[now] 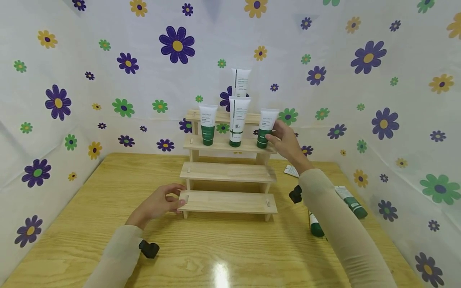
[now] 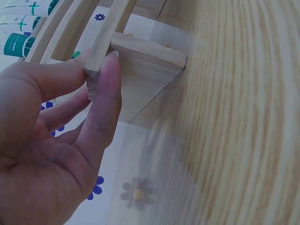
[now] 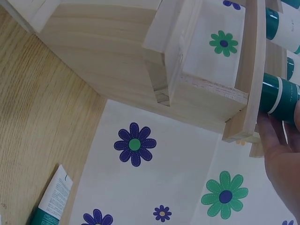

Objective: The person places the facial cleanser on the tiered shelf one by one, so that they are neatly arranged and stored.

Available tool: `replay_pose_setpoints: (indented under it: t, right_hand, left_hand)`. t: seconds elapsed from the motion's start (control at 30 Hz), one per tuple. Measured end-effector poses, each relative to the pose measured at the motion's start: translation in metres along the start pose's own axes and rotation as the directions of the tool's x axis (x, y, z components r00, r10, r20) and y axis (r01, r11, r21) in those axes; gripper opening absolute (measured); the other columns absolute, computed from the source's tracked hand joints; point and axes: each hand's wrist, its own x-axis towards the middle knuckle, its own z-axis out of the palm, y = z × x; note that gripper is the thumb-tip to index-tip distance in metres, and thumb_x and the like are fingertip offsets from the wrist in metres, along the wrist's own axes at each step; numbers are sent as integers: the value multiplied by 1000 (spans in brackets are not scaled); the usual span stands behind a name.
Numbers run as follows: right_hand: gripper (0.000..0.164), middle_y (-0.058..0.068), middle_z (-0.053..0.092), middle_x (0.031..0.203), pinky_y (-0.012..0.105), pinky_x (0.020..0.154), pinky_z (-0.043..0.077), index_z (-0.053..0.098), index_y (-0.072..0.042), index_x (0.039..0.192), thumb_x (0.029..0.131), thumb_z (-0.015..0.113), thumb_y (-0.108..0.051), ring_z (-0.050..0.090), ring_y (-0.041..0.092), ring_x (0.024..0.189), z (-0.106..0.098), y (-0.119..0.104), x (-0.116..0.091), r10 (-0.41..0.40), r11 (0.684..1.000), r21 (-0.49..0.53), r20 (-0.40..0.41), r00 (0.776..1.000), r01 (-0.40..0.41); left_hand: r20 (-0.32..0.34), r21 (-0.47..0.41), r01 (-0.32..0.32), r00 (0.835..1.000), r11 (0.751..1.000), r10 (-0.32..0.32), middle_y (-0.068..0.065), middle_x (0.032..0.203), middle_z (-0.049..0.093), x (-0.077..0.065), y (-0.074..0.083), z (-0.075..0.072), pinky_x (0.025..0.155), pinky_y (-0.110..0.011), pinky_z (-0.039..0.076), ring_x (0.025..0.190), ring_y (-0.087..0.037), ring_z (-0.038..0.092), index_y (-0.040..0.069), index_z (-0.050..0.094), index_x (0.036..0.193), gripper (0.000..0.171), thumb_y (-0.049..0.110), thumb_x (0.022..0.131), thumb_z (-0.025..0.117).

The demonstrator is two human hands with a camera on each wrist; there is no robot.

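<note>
A wooden stepped display rack (image 1: 227, 202) stands on the table. My right hand (image 1: 286, 144) holds a white-and-green squeeze tube (image 1: 265, 130) upright at the right end of its second shelf from the top. Fingers wrap the tube's green lower part, seen in the right wrist view (image 3: 279, 96). On that same shelf stand a short tube (image 1: 207, 126) at the left and a taller white tube (image 1: 239, 122) in the middle. Behind, another tall tube (image 1: 240, 82) rises at the top shelf, its base hidden. My left hand (image 1: 160, 203) pinches the left end of the lowest shelf (image 2: 101, 54) between thumb and fingers.
Several more tubes lie on the table to the right: one (image 1: 351, 202) beyond my right forearm, one (image 1: 316, 226) partly under it, and one (image 1: 291, 171) near the rack's back right. A flower-patterned cloth (image 1: 137, 92) encloses the table's back and sides.
</note>
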Motion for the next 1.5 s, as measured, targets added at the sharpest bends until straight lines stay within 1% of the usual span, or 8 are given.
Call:
replay_pose_setpoints:
  t: [0.33, 0.5, 0.6, 0.73, 0.9, 1.07, 1.23, 1.5]
  right_hand:
    - [57, 21, 46, 159, 53, 124, 38, 35, -6, 158, 105, 56, -5, 49, 41, 145, -1, -3, -1, 11, 1000, 14, 13, 1000, -11]
    - [57, 24, 49, 155, 56, 122, 39, 36, -5, 157, 106, 58, -10, 49, 44, 143, -8, -1, -4, 8, 1000, -1, 48, 999, -8]
    - [56, 25, 50, 153, 59, 118, 42, 37, -6, 157, 106, 59, -14, 52, 45, 140, -17, 1, -8, 25, 999, -38, 61, 998, -23]
    - [54, 24, 51, 153, 60, 114, 46, 39, -8, 156, 107, 58, -21, 55, 44, 137, -33, -2, -17, 66, 990, -131, 70, 995, -56]
    - [49, 26, 56, 146, 58, 103, 55, 45, -4, 150, 107, 57, -23, 64, 44, 123, -57, -3, -34, 116, 953, -291, 102, 988, -82]
    - [47, 32, 59, 138, 52, 97, 60, 48, 3, 145, 105, 59, -19, 66, 47, 118, -74, 2, -51, 171, 922, -373, 158, 972, -102]
    - [46, 38, 59, 133, 49, 89, 63, 49, 11, 141, 104, 61, -15, 65, 49, 116, -86, 12, -65, 213, 914, -388, 210, 954, -119]
    - [47, 41, 55, 135, 50, 88, 64, 47, 12, 140, 104, 61, -14, 67, 49, 113, -101, 22, -84, 334, 885, -421, 273, 902, -200]
  left_hand:
    - [-2, 6, -8, 1000, 1000, 8, -25, 124, 55, 0, 1, -1, 80, -37, 66, 98, -22, 70, 0, 51, 141, 46, 13, 100, 68]
    - [2, 5, -12, 1000, 1000, 12, -25, 124, 55, 0, 1, -1, 80, -37, 66, 98, -22, 70, -1, 51, 141, 46, 14, 100, 68]
    - [7, -3, -7, 1000, 1000, 7, -25, 125, 54, 0, 0, 0, 81, -38, 66, 97, -22, 70, -1, 51, 141, 47, 14, 101, 68]
    - [5, -9, -4, 1000, 1000, 4, -25, 125, 54, 0, 1, 0, 81, -39, 66, 97, -21, 70, -1, 51, 142, 47, 14, 100, 68]
    - [0, -3, -2, 1000, 1000, 2, -25, 126, 54, 0, 1, -1, 81, -38, 66, 98, -22, 70, -1, 51, 141, 47, 14, 100, 69]
    - [1, 2, 0, 1000, 1000, 0, -25, 126, 54, 0, 0, -1, 81, -37, 66, 98, -22, 70, 0, 51, 141, 47, 14, 100, 68]
    - [1, 5, -1, 1000, 1000, 1, -25, 125, 54, 1, -1, -1, 81, -36, 66, 97, -21, 70, 0, 51, 141, 47, 14, 101, 68]
    - [5, -2, 2, 1000, 1000, -2, -25, 126, 54, 1, 0, -1, 81, -38, 66, 98, -21, 70, 0, 50, 142, 47, 14, 101, 68]
